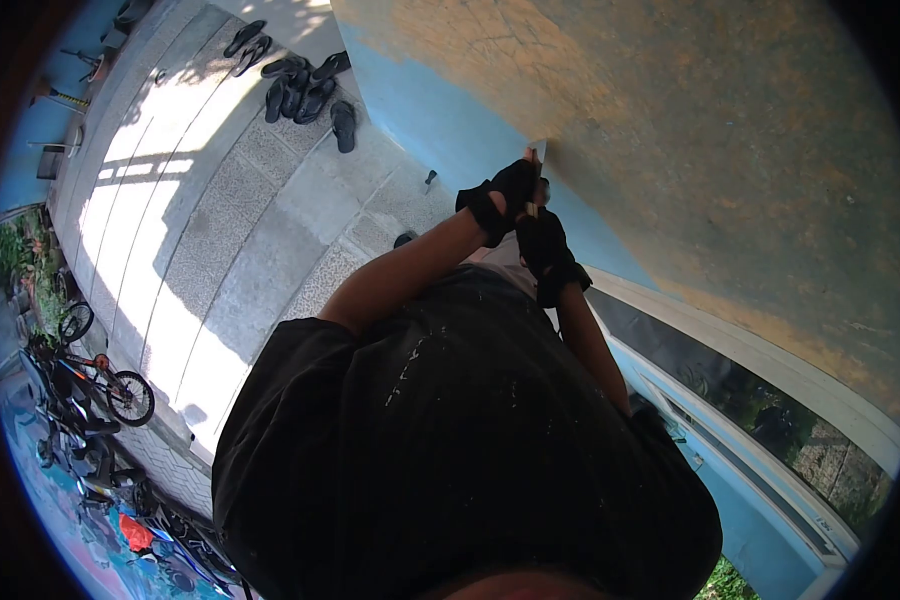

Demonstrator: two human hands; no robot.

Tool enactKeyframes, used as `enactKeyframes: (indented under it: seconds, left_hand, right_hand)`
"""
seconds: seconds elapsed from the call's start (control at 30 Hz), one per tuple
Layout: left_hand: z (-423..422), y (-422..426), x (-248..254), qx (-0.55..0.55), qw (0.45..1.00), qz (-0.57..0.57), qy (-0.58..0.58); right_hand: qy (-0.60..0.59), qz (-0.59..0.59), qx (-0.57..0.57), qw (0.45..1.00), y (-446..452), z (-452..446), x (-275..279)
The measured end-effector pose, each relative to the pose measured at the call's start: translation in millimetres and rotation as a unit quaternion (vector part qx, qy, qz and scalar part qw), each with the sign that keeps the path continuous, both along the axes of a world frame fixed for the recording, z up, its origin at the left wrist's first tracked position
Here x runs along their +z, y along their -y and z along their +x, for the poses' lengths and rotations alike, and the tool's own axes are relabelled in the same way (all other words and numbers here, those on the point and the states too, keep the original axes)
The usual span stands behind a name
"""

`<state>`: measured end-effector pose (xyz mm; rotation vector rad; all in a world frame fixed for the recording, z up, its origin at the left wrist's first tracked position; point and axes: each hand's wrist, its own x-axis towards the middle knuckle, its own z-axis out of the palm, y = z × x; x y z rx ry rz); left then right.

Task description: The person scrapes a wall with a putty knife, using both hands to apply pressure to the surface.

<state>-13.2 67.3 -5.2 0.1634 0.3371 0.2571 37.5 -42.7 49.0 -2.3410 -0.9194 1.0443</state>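
My left hand (513,188), in a black fingerless glove, is closed around the upper part of a scraper (540,149) with a flat metal blade. Just below it, my right hand (543,243), gloved the same way, is closed at the lower end of the handle. The blade touches or nearly touches the wall (690,150), close to where its patchy tan and grey surface meets a light blue band (430,105). My hands partly hide the handle.
Several dark sandals (300,90) lie on the paved floor (270,230) at upper left. A bicycle (105,380) and parked motorbikes (90,455) stand at far left. A window frame (740,430) runs along the wall at lower right.
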Motion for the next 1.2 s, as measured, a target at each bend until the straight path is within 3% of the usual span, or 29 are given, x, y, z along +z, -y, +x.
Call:
enactKeyframes:
  seconds: [0.13, 0.23, 0.3, 0.4, 0.5, 0.57, 0.63, 0.87, 0.97, 1.07, 1.2]
  left_hand:
    - [2, 7, 8, -0.002, 0.997, 0.058, -0.046]
    - [6, -11, 4, 0.051, 0.995, -0.001, -0.082]
    - [-1, -30, 5, 0.071, 0.988, 0.002, -0.138]
    - [-7, -19, 12, 0.057, 0.996, -0.04, -0.056]
    - [-3, -3, 22, 0.053, 0.995, 0.017, -0.081]
    - [-7, -10, 21, 0.056, 0.995, 0.024, -0.079]
    - [-12, -18, 5, 0.039, 0.999, -0.021, 0.006]
    - [1, -3, 24, 0.01, 0.995, -0.016, -0.095]
    - [-4, -16, 15, 0.028, 0.995, -0.033, -0.09]
    - [0, -24, -9, 0.089, 0.993, -0.021, -0.069]
    - [-1, -10, 11, 0.062, 0.995, -0.055, -0.049]
  right_hand:
    - [-0.038, -0.018, 0.002, 0.999, 7, 7, 8]
    - [-0.056, 0.075, 0.033, 0.995, -14, 17, -14]
    - [-0.021, -0.012, 0.061, 0.998, -37, 12, -19]
    - [-0.011, 0.0, 0.037, 0.999, -25, 5, -8]
    - [-0.036, -0.037, 0.021, 0.998, -13, 5, 16]
    - [-0.025, -0.019, 0.032, 0.999, -16, 2, -1]
    - [-0.013, -0.005, 0.039, 0.999, -19, 0, -12]
    - [0.029, 0.047, 0.028, 0.998, 0, 11, -21]
    - [0.059, 0.05, 0.067, 0.995, -15, 7, -24]
    - [0.019, -0.039, 0.051, 0.998, -32, 6, -20]
    - [-0.019, -0.022, 0.03, 0.999, -10, 3, 8]
